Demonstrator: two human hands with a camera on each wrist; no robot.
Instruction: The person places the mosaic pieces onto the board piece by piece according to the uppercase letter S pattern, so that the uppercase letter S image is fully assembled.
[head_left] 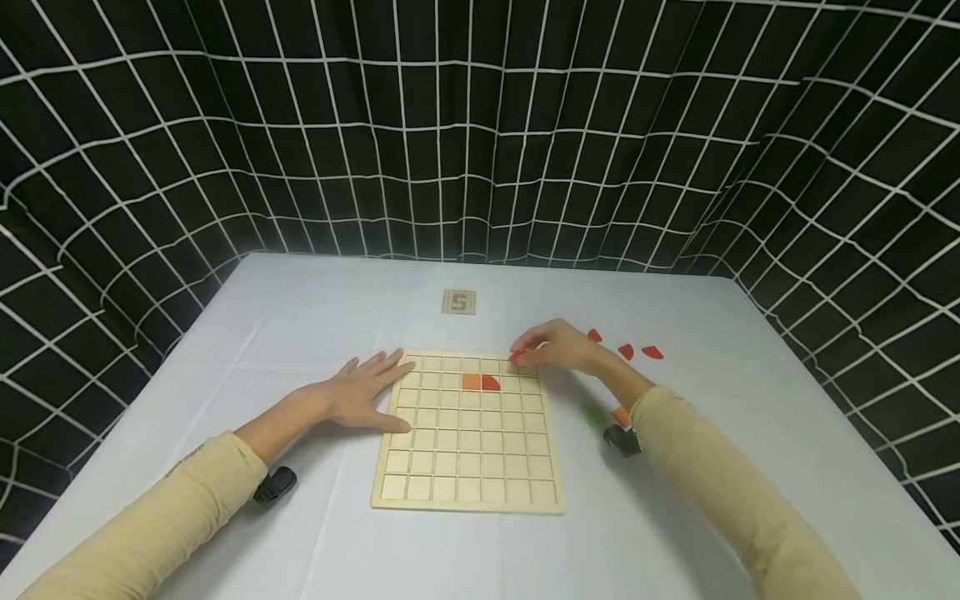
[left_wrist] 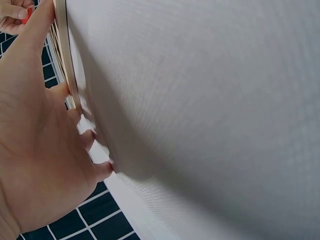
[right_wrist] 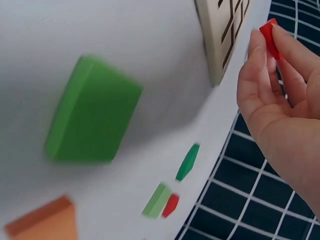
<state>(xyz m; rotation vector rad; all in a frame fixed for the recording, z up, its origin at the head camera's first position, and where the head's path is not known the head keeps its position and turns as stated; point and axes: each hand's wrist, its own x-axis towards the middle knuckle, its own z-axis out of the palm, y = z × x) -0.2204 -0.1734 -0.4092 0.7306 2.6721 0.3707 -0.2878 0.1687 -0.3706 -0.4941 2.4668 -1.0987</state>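
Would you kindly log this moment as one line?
right hand: pinches red piece near far-right corner of grid board; left hand: fingers spread at board's left edge; on board: orange square beside red quarter-circle

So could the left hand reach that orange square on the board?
Probably yes: the left hand rests at the edge of the board, and nothing stands between it and the orange square.

Small square tag [head_left: 459, 302], middle of head view, on table [head_left: 337, 300]: one brownish character, S or 5, can't tell which; surrounding marks too small.
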